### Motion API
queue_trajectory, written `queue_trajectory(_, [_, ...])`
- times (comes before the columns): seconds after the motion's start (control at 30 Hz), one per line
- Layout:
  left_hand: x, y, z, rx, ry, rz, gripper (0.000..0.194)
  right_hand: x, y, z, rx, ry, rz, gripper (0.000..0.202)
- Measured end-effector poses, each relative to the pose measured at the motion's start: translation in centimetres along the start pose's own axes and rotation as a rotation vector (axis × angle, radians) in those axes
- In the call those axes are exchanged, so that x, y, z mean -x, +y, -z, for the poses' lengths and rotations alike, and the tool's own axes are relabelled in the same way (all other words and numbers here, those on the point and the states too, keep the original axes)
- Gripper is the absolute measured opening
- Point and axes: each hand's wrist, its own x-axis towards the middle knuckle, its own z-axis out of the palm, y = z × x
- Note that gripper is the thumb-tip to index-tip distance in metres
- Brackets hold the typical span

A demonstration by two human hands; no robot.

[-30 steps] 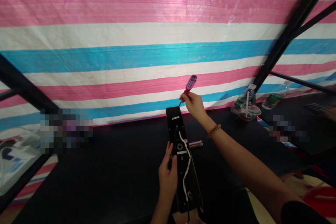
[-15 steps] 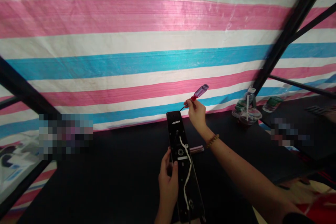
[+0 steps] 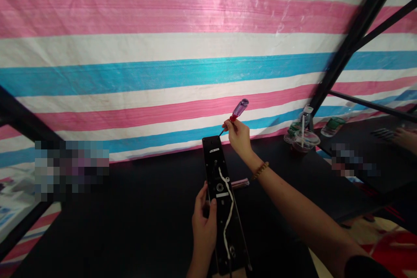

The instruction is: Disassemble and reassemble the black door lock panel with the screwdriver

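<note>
A long black door lock panel [image 3: 212, 165] lies with its back up, and a white cable [image 3: 232, 210] runs down it. A pinkish lever handle [image 3: 240, 183] sticks out from its right side. My left hand [image 3: 204, 221] is closed around the panel's left edge, thumb on top. Between the fingers of my right hand [image 3: 239, 137] is a screwdriver [image 3: 239, 108] with a clear purple and red handle. It leans, handle up and to the right, its tip at the panel's top right corner. Whether the tip sits in a screw is too small to tell.
The black table [image 3: 130, 208] meets a striped tarp [image 3: 163, 47] at the back. To the right stand a lidded cup with a straw [image 3: 305, 140] and a plastic bottle [image 3: 306, 115]. Another bottle [image 3: 332, 126] is beyond the frame post. Another person's hand [image 3: 405, 137] shows far right.
The screwdriver's handle has swung slightly more upright, its tip still at the panel's top corner. My left hand keeps its hold. The whole view has shifted a little.
</note>
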Motion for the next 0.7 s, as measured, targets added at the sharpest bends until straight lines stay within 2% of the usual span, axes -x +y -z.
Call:
queue_trajectory(0.17, [0.04, -0.12, 0.02, -0.003, -0.009, 0.001, 0.048, 0.14, 0.28, 0.08, -0.024, -0.023, 0.014, 0.026])
queue_trajectory(0.33, [0.02, -0.09, 0.01, 0.0, 0.0, -0.009, 0.047, -0.07, 0.13, 0.27, -0.039, -0.145, 0.081, 0.022])
queue_trajectory(0.7, [0.16, -0.19, 0.11, 0.009, -0.011, -0.012, 0.049, -0.16, 0.55, 0.52, -0.056, -0.126, 0.027, 0.025])
